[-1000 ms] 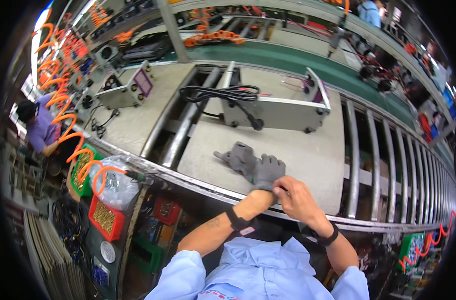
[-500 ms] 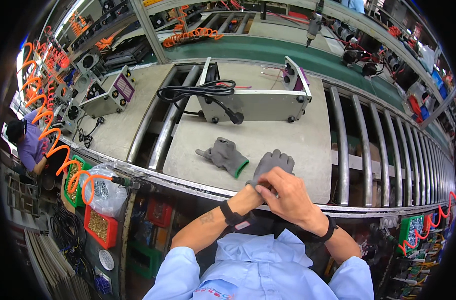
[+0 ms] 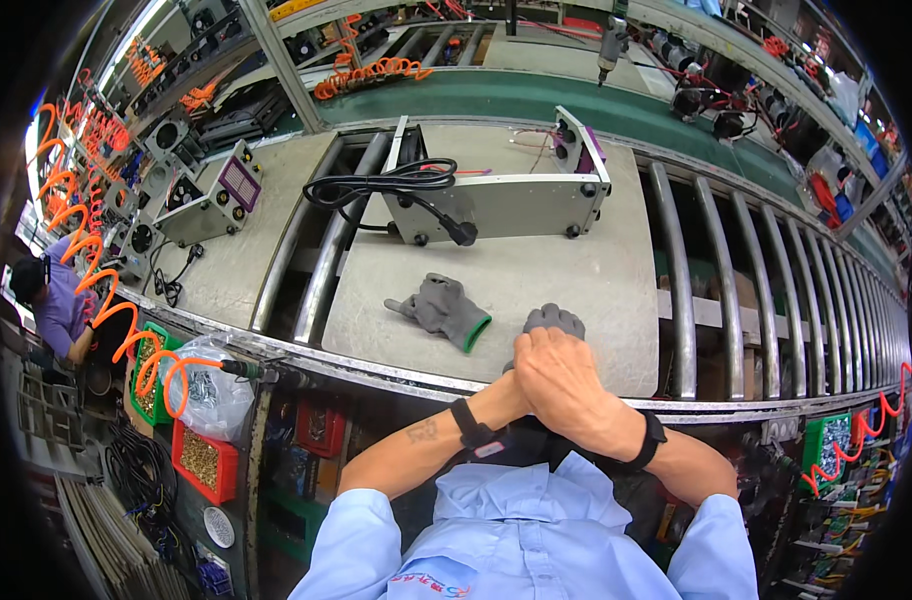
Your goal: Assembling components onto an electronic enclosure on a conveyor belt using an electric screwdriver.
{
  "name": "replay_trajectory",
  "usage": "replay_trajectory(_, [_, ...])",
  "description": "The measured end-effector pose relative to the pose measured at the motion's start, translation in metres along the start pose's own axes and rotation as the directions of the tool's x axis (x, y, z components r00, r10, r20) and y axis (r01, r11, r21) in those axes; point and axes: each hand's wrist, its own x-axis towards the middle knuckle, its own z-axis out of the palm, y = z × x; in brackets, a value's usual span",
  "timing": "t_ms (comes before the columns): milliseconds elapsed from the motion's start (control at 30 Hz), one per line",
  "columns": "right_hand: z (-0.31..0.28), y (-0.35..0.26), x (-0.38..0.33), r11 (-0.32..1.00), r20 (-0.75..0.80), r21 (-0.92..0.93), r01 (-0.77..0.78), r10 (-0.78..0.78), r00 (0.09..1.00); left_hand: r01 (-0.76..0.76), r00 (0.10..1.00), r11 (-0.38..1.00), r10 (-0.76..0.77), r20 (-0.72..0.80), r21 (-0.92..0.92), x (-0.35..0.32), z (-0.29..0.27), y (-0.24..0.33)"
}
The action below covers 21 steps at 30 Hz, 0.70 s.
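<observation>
The person's right hand lies curled over the left hand, apparently tugging a grey glove onto it at the pallet's near edge, while its green-cuffed mate lies flat just left, within reach.

light blue short sleeves, black band on each wrist, grey glove on the left hand

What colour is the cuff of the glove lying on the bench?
Green, edging the grey glove; the head view shows it best.
</observation>
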Motion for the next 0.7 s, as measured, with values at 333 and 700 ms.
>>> replay_trajectory(333, [-0.011,-0.026,-0.006,0.881,0.055,0.466,0.081,-0.119,0.991,-0.248,0.954,0.937,0.192,-0.232,-0.244,0.024,-0.018,-0.002])
replay_trajectory(700, [0.007,0.003,-0.006,0.729,-0.189,0.684,0.018,0.154,0.97,0.283,0.695,0.367,-0.715,-0.074,-0.886,0.032,-0.018,-0.063])
